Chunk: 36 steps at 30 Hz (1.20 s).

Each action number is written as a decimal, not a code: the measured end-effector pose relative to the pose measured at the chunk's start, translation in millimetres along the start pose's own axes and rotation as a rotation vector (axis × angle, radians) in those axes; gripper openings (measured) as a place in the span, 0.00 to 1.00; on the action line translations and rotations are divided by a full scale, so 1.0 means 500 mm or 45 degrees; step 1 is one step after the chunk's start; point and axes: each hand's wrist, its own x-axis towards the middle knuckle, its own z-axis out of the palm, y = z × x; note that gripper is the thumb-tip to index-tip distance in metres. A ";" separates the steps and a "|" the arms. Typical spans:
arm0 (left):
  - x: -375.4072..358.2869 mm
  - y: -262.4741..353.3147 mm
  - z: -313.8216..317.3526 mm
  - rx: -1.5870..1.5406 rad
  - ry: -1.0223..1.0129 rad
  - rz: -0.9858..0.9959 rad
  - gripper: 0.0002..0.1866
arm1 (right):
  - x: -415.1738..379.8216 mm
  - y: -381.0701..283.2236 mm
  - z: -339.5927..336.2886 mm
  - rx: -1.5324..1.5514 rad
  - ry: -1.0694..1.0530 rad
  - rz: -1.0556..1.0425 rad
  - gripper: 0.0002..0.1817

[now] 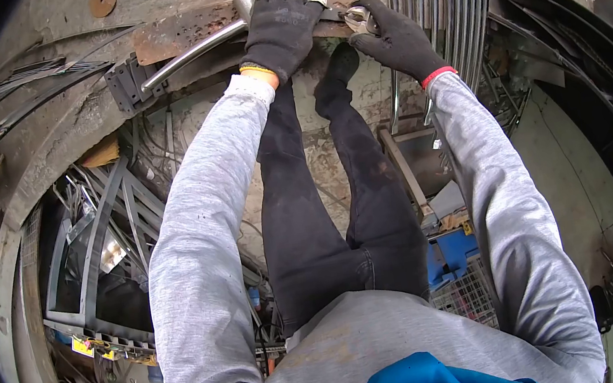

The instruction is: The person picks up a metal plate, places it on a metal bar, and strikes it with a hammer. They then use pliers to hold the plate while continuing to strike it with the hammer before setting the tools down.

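Note:
Both hands wear black gloves at the worn bench edge, top centre. My left hand (pixel 282 32) lies back up with its fingers curled over something at the edge; what it grips is hidden beneath the glove. Beside it, a shiny hammer-like metal tool (pixel 197 52) reaches down to the left, its short head standing near my knuckles. My right hand (pixel 396 39) is closed round a small silver metal piece (pixel 359 19), which shows between thumb and fingers. A flat metal strip (pixel 331 14) lies between the two hands.
Shiny metal tubes (pixel 444 0) lie just right of my right hand. A drilled dark bracket (pixel 125 85) and curved strips (pixel 19 95) are at the left. A round rusty disc (pixel 103 0) sits at the back. Metal frames (pixel 89 261) stand below left.

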 end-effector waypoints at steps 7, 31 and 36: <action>0.001 0.001 -0.005 0.001 -0.008 -0.001 0.19 | 0.001 -0.011 -0.002 -0.029 -0.014 0.024 0.42; -0.176 -0.067 -0.106 0.071 -0.056 -0.643 0.26 | 0.016 -0.057 -0.006 -0.310 -0.090 0.085 0.42; -0.157 -0.116 -0.080 0.217 -0.147 -0.468 0.22 | 0.011 -0.054 0.000 -0.259 -0.076 0.079 0.44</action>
